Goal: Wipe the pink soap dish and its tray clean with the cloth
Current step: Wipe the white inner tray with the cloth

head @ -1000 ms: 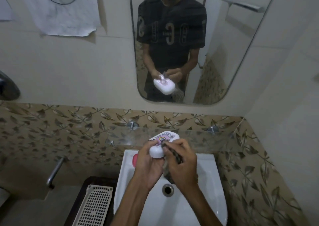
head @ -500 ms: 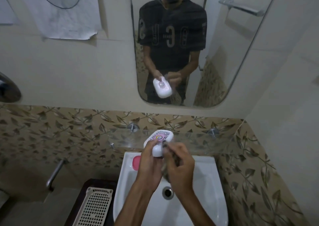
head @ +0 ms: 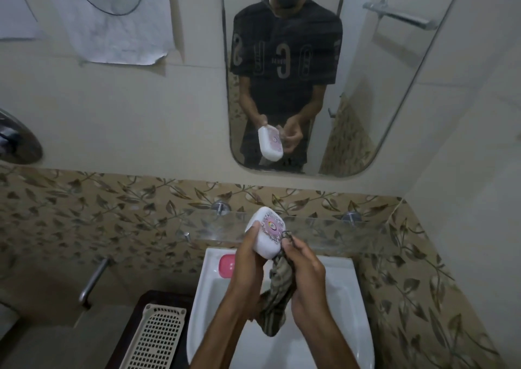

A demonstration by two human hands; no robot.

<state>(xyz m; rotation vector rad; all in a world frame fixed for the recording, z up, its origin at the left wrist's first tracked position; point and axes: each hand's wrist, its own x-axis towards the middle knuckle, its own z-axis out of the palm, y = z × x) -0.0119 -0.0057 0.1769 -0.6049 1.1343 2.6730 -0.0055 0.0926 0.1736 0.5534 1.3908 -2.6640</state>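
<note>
At lower centre-left of the frame, a pink tray (head: 227, 266) rests on the back left rim of the white sink (head: 349, 298), apart from both hands; by its position it is judged not yet wiped at this stage. Right of it, the left hand (head: 248, 258) grasps the soap dish (head: 266, 232) from its left side, holding it above the sink and in front of the glass shelf (head: 324, 233), patterned face toward the camera. Further right, the right hand (head: 306, 267) grips the striped cloth (head: 277, 292), pressing its upper end against the right edge of the dish; the remainder hangs into the basin. Wiping of the dish is judged in progress. Against the frame one second ago, the dish has turned from lying across to standing more on end, and the cloth contact has shifted to its right edge
</note>
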